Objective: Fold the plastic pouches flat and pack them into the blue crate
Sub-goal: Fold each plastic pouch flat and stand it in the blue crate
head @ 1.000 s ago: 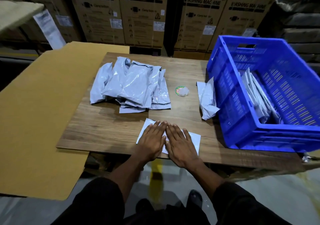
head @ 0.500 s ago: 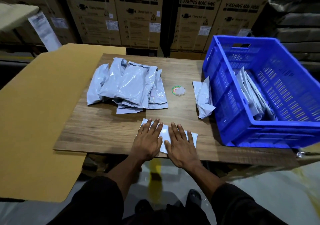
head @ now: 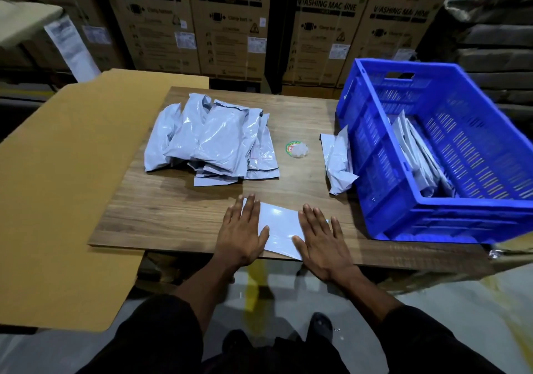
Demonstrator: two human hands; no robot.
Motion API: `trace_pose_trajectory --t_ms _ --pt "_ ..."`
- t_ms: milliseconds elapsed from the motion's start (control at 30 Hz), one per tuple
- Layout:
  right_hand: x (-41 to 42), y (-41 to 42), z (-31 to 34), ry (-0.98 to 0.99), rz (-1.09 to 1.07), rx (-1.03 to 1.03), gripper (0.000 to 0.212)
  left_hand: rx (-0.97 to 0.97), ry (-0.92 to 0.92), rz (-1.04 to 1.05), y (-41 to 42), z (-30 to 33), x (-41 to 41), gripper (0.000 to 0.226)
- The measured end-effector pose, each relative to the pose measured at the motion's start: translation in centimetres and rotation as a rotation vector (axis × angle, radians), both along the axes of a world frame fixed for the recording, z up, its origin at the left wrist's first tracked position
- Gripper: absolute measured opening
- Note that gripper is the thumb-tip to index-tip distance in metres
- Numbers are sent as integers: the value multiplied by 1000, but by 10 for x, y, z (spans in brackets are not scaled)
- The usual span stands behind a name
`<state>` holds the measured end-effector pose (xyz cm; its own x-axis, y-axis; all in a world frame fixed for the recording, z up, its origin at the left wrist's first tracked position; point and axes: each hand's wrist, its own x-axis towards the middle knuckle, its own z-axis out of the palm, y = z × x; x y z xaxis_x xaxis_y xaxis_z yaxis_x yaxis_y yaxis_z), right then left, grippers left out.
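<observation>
Pressing: you have both palms flat on a pale grey flat plastic pouch (head: 281, 228) at the near edge of the wood-grain tabletop (head: 178, 218); its right near corner reaches the table edge
Left hand: your left hand (head: 241, 234) lies on the pouch's left end, fingers straight and slightly spread, thumb out toward the middle; it grips nothing, only presses
Right hand: your right hand (head: 321, 241) lies on the pouch's right end, fingers straight, thumb pointing inward; it too presses without gripping; the two hands are apart, with a bare strip of pouch between them
Unfolded pile: a loose heap of puffy grey plastic pouches (head: 213, 140) sits at the middle left of the tabletop, well apart from your hands
Lone pouch: one crumpled grey pouch (head: 337, 163) leans against the outer left wall of the crate
Crate: the blue slotted plastic crate (head: 375, 148) stands on the right side of the table; a row of folded pouches (head: 418, 154) stands on edge inside it, near its left wall
Small item: a round green-rimmed sticker-like disc (head: 295, 149) lies between the pile and the lone pouch; its detail is too small to tell
Surroundings: a tan cardboard sheet (head: 63, 186) lies under the table's left side; brown washing-machine cartons (head: 230, 27) stand behind
</observation>
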<state>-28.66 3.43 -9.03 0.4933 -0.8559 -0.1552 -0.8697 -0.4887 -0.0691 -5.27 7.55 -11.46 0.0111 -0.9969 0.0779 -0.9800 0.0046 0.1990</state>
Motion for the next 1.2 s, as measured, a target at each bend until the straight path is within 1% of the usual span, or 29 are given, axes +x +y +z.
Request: trace_pose_trajectory --t_ms 200,333,367,433,500,533,600,667,767,867,1000,1200 --pt "-21 -11 9 70 60 4 72 -1 -23 62 4 -3 11 74" --pt "-20 -19 19 90 107 48 82 85 16 104 3 9 8 77" --pt "-16 -18 22 88 117 54 84 63 42 100 1 11 8 75" --pt "-2 -15 25 27 139 13 85 -66 34 50 -5 13 6 68" --pt "20 -13 24 -28 195 -60 79 -89 86 -46 -14 17 -1 68" --pt "31 -12 21 -45 211 -64 74 -91 90 -95 -19 16 -5 65" --pt "51 -12 14 -61 214 -46 67 -57 51 -162 -23 12 -9 54" --pt "65 -10 8 -58 205 -50 64 -49 -5 -194 -21 3 -2 52" --pt "67 -7 2 -71 187 -87 59 -65 -14 -170 -9 -5 12 53" --pt "55 -8 -3 -93 151 -84 56 -85 -6 -134 -5 0 12 53" --pt "36 -10 -6 -82 112 -96 57 -89 -38 -86 2 1 20 55" --pt "14 -16 -4 -27 108 -89 61 -33 -11 -41 3 2 24 60"
